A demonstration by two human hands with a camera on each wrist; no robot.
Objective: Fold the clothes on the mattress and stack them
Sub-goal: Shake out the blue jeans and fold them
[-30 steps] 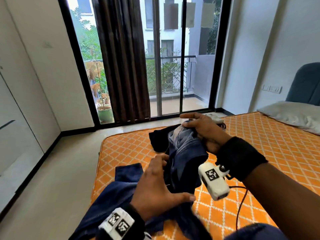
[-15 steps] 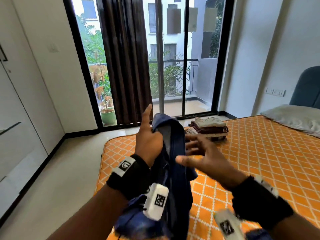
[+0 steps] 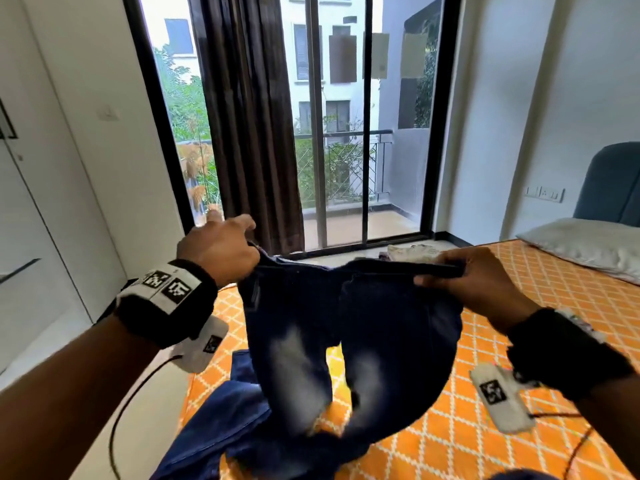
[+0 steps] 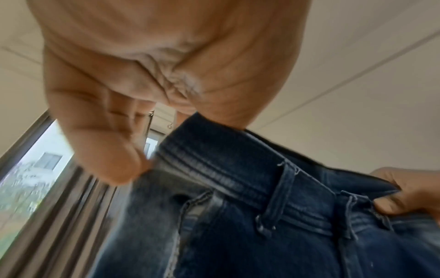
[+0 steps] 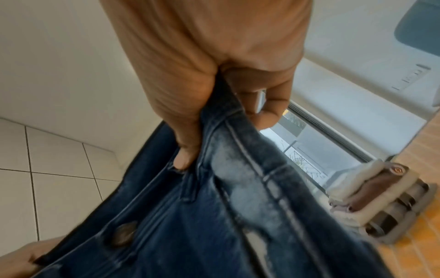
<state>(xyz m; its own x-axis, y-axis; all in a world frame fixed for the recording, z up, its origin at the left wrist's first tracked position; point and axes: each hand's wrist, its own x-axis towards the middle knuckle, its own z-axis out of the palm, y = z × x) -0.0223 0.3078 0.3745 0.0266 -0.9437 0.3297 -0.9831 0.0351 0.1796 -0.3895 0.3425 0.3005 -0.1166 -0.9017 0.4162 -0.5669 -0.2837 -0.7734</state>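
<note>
A: What's at the far end?
B: A tall window (image 3: 346,133) with a black frame, and a brown curtain (image 3: 249,116) over its left part. Past the glass, a balcony railing (image 3: 346,161) and a pale building (image 3: 329,46).
A: And to the right?
B: A white pillow (image 3: 588,244) against a blue headboard (image 3: 609,181), with a switch plate (image 3: 543,194) on the wall left of the headboard.
A: Left?
B: A white wall with a small switch (image 3: 108,114).

jeans (image 3: 349,327): 1 | folded stack (image 3: 412,252): 1 | pillow (image 3: 585,242): 1 | hands: 2
</note>
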